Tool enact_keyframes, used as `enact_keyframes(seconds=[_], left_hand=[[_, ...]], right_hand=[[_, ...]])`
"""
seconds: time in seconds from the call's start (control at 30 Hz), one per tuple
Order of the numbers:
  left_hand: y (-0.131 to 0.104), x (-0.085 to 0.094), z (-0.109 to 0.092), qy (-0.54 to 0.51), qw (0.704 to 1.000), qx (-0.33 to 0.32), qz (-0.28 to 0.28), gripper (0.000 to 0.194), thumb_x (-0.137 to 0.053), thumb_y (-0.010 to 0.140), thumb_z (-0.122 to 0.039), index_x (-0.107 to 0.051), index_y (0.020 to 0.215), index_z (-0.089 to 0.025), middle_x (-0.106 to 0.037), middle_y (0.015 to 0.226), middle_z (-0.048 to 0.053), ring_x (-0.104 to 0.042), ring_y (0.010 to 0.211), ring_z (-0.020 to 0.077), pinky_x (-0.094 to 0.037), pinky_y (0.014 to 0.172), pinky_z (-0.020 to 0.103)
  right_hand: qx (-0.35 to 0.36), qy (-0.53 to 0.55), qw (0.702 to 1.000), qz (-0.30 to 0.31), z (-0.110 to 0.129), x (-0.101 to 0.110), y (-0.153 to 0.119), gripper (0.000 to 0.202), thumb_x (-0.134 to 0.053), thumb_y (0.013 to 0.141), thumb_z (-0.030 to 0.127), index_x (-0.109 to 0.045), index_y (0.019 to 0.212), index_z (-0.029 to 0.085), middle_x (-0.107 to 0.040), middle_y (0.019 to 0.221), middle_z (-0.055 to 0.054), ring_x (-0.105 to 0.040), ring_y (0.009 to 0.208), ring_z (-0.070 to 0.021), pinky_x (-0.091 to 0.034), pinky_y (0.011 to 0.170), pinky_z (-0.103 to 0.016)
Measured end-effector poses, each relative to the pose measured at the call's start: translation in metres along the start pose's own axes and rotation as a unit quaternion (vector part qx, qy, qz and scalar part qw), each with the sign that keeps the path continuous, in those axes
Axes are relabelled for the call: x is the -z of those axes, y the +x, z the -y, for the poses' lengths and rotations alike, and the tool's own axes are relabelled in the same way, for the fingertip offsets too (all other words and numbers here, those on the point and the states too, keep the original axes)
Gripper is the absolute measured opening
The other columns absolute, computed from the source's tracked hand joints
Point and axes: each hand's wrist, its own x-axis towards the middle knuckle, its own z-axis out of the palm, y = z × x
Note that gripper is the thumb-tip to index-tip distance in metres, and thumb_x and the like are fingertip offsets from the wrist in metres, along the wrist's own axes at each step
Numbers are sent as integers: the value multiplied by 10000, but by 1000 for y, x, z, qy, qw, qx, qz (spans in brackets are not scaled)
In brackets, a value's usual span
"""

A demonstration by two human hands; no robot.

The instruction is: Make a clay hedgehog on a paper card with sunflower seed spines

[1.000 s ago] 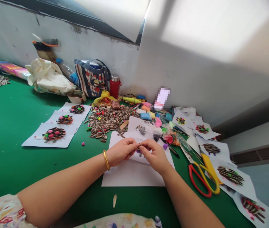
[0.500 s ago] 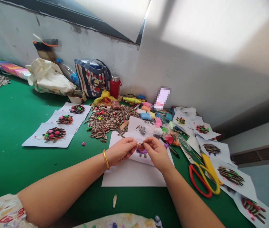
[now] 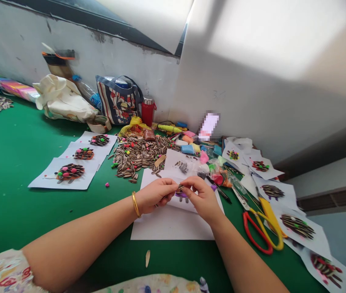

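My left hand (image 3: 157, 194), with a gold bangle at its wrist, is closed, fingertips pinched together. Facing it, my right hand (image 3: 202, 198) also pinches, and the fingertips of both meet over a small dark striped sunflower seed (image 3: 179, 187). Which fingers bear the seed is partly hidden. Just beneath them a purple clay shape (image 3: 181, 195) with grey legs sits on white paper (image 3: 173, 226). Behind the hands spreads a heap of striped sunflower seeds (image 3: 142, 156), dotted with small coloured clay balls.
Scissors (image 3: 261, 228) with red and yellow handles lie right of my right hand, near a black pen (image 3: 223, 195). Finished seed hedgehog pictures lie left (image 3: 69, 175) and right (image 3: 298, 226). Bags, a red flask (image 3: 147, 112) and clay packets (image 3: 187, 149) line the wall.
My fingertips have shifted slightly around the seed, and the right fingers have risen and curled a little. Everything else on the table stays in place.
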Motion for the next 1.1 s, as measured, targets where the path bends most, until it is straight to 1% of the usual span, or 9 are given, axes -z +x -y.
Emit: enact_keyframes(seconds=[0.1, 0.17, 0.27, 0.37, 0.43, 0.57, 0.7, 1.1], left_hand=[[-1, -1, -1, 7, 1000, 7, 5, 332, -658, 793, -465, -519, 736, -170, -455, 545, -61, -322, 391, 30, -150, 371, 176], [0, -1, -2, 15, 1000, 5, -16, 316, -634, 810, -455, -530, 739, -166, -449, 543, -62, -319, 384, 29, -152, 366, 175], [2, 1, -4, 3, 998, -6, -65, 276, -609, 824, -426, -537, 757, -167, -439, 549, -67, -311, 375, 26, -139, 362, 171], [4, 2, -7, -19, 994, -14, -107, 252, -610, 819, -399, -526, 754, -170, -433, 557, -69, -318, 380, 25, -128, 365, 167], [5, 2, -8, -23, 993, -15, -118, 248, -610, 818, -392, -523, 748, -171, -429, 557, -69, -323, 382, 25, -126, 366, 166], [4, 1, -8, -23, 993, -18, -114, 250, -615, 813, -394, -522, 745, -172, -425, 555, -70, -321, 379, 26, -123, 365, 169], [4, 0, -9, -23, 993, -16, -116, 242, -604, 821, -385, -521, 746, -171, -424, 556, -70, -322, 381, 25, -123, 363, 166], [3, 0, -9, -26, 993, -15, -110, 247, -586, 838, -394, -516, 757, -172, -427, 560, -69, -319, 379, 24, -124, 360, 167]], right_hand=[[40, -34, 999, 9, 2, 5, 1, 64, -617, 876, 216, -677, 863, 234, -614, 834, -12, -565, 818, -164, -445, 749, -294], [45, -75, 996, 7, 3, 9, 3, 83, -605, 868, 186, -660, 817, 220, -608, 808, -12, -559, 811, -166, -439, 747, -295], [17, -162, 987, 3, 0, 18, 5, 101, -606, 824, 146, -620, 743, 204, -598, 761, -7, -546, 780, -169, -418, 717, -293], [-20, -238, 970, 33, -5, 24, 7, 120, -606, 789, 134, -605, 689, 201, -591, 727, -6, -535, 740, -169, -394, 667, -283], [-25, -268, 962, 50, -9, 25, 7, 126, -603, 788, 143, -611, 676, 199, -588, 720, -8, -533, 731, -168, -385, 657, -279], [-11, -289, 956, 59, -15, 19, 6, 122, -610, 787, 152, -609, 673, 196, -587, 732, -11, -538, 751, -168, -387, 684, -278], [-10, -291, 954, 68, -16, 14, 6, 110, -614, 772, 124, -617, 686, 193, -597, 755, -16, -543, 757, -166, -394, 700, -276], [-2, -321, 944, 81, -15, 9, 5, 130, -590, 780, 94, -601, 694, 191, -600, 781, -21, -548, 773, -160, -390, 711, -266]])
